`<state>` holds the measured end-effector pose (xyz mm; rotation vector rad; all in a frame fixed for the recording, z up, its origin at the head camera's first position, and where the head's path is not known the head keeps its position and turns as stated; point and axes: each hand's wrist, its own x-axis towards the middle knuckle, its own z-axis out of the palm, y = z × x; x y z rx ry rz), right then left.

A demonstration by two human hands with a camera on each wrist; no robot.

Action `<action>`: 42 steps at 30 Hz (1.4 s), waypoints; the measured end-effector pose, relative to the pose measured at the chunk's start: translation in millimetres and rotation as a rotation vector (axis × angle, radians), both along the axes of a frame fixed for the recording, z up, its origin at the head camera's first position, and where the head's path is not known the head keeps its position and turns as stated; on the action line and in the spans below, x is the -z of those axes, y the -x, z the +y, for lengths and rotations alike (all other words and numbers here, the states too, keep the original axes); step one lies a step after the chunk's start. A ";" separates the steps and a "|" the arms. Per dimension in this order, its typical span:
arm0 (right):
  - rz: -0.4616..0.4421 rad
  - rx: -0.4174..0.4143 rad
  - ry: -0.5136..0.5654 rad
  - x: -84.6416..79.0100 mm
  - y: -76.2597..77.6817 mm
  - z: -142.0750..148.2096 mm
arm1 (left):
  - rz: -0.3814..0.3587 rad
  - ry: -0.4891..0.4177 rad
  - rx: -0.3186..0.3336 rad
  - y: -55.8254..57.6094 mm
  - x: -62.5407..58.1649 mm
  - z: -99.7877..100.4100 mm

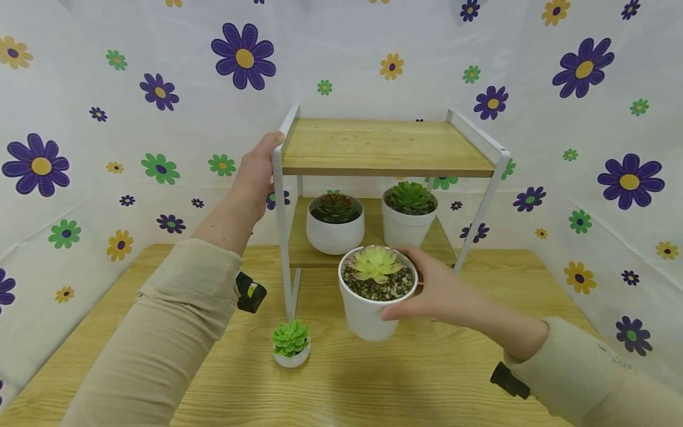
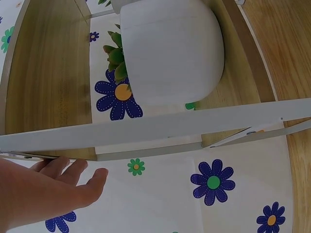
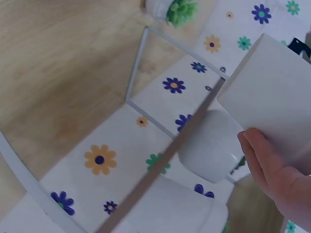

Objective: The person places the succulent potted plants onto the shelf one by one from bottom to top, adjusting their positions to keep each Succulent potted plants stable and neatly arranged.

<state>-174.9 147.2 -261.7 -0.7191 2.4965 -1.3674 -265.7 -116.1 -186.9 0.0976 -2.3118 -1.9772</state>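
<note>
My right hand point(image 1: 427, 287) holds a white pot point(image 1: 373, 320) by its right side, thumb in front below the rim. A pale green succulent point(image 1: 376, 265) grows from the pebbles in it. The pot is upright in front of the two-tier wooden shelf point(image 1: 384, 145), overlapping its lower tier. My left hand point(image 1: 261, 163) grips the top of the shelf's left metal side, its fingers point(image 2: 75, 171) along the outer face. On the lower tier stand a rounded white pot point(image 1: 335, 234) with a dark reddish succulent and a rimmed white pot point(image 1: 408, 228) with a green one.
A small bright green succulent point(image 1: 290, 338) in a low white bowl stands on the wooden table point(image 1: 256, 391), by the shelf's front left leg. White cloth point(image 1: 341, 47) printed with flowers hangs behind and along both sides.
</note>
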 end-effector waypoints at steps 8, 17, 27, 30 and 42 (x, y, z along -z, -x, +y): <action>0.003 0.021 -0.029 -44.0 -1.1 3.2 | 0.010 0.009 0.007 -0.8 1.0 0.5; 0.046 0.074 -0.037 -100.8 -1.4 -3.8 | 0.016 0.022 0.007 -0.5 2.2 0.1; 0.093 0.120 0.080 -140.8 18.2 -20.0 | 0.004 0.027 0.009 -1.6 2.2 0.5; 0.089 0.142 0.088 -147.8 26.8 -27.3 | 0.001 0.020 0.012 -1.7 2.9 -0.6; 0.123 0.243 0.112 -163.5 59.8 -56.0 | 0.006 0.005 0.013 -1.1 2.4 -1.0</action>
